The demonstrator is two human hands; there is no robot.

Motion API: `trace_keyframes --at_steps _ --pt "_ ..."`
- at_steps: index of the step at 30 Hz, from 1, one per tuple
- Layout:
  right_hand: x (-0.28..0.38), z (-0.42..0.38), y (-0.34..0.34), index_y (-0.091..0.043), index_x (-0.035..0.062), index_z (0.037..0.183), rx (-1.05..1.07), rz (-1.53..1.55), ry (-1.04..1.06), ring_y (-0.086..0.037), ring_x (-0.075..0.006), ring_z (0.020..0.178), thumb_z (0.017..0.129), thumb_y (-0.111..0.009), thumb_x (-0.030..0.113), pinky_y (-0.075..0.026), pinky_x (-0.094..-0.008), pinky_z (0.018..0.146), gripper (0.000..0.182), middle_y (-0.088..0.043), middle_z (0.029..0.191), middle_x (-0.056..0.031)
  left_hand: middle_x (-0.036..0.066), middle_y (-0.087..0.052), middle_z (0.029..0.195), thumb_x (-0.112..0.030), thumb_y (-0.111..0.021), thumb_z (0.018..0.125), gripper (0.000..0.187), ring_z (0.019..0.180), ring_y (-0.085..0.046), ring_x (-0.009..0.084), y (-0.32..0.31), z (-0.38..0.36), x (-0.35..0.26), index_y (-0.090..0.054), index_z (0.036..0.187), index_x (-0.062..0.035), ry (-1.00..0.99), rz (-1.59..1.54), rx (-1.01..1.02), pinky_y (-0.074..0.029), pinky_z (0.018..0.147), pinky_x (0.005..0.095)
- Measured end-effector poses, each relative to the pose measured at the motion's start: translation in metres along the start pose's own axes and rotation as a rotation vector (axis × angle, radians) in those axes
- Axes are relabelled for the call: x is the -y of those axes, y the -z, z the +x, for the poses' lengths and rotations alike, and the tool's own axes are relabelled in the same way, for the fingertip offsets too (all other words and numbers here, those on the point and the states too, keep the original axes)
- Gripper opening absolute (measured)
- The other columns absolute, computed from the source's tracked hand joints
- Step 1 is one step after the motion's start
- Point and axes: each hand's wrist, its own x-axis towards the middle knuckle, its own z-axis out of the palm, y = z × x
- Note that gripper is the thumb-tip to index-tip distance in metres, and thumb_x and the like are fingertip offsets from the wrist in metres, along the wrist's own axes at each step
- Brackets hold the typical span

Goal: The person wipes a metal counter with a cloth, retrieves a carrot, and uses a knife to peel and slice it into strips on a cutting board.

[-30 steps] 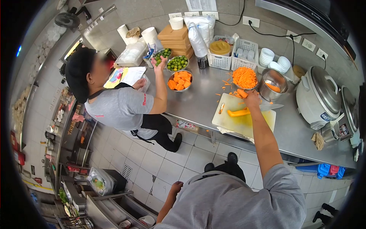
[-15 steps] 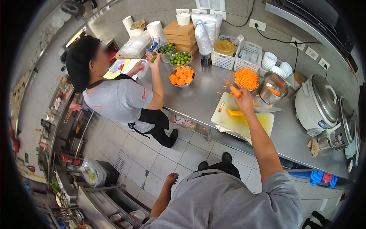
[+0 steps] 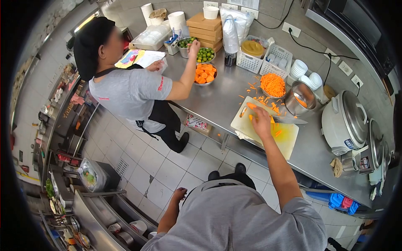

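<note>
Carrot shreds and knife flank right hand, grip closed on carrot.

- Bright, even overhead light; soft short shadows under the bowls
- Mild glare on the steel counter and rice cooker
- Strong fisheye bend; black vignette rings the edges
- One face blurred; centre sharp

No legible txt; red print on co-worker's sleeve unreadable.

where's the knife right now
In the head view, the knife lies on the cutting board's far edge, right of the right hand, near the steel pot.
</note>
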Motion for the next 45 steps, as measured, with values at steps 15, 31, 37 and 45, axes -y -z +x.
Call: trace_keyframes --at_steps 15,31,37,45 --pt "0.014 -0.032 -0.004 -0.061 0.0106 0.122 0.147 -0.09 0.036 -0.047 -0.0298 0.124 0.081 -0.069 0.021 -0.032 -0.0462 0.108 0.044 -0.057 0.128 -0.0088 0.006 -0.066 0.083 -0.032 -0.064 0.089 0.033 0.061 -0.06 0.016 0.002 0.033 -0.036 -0.065 0.108 -0.0051 0.012 -0.059 0.059 -0.047 0.046 0.0285" --pt "0.007 -0.122 0.039 -0.068 0.0104 0.103 -0.071 0.101 -0.246 -0.057 -0.0283 0.102 0.078 -0.07 0.014 -0.037 -0.0449 0.098 0.025 -0.065 0.098 -0.0094 0.007 -0.068 0.083 -0.025 -0.058 0.093 0.025 0.063 -0.061 0.0148 0.007 0.017 -0.037 -0.065 0.103 -0.003 -0.159 -0.059 -0.003 -0.048 0.054 0.0288" --pt "-0.01 -0.134 0.064 -0.068 0.0092 0.099 -0.216 -0.063 -0.276 -0.057 -0.031 0.09 0.074 -0.074 0.011 -0.042 -0.0437 0.088 0.026 -0.061 0.091 -0.0099 0.005 -0.069 0.085 -0.025 -0.057 0.094 0.022 0.065 -0.06 0.013 0.01 0.038 -0.085 -0.064 0.102 -0.0049 -0.225 -0.145 -0.02 -0.047 0.055 0.0274" --pt "-0.032 -0.139 0.068 -0.064 0.007 0.087 -0.227 -0.064 -0.506 -0.059 -0.0331 0.082 0.073 -0.081 0.024 -0.049 -0.0455 0.072 0.028 -0.06 0.094 -0.0112 0.006 -0.066 0.084 -0.03 -0.063 0.09 0.03 0.063 -0.06 0.0156 0.002 0.06 -0.098 -0.064 0.105 -0.0045 -0.141 0.049 0.138 -0.047 0.052 0.0297"
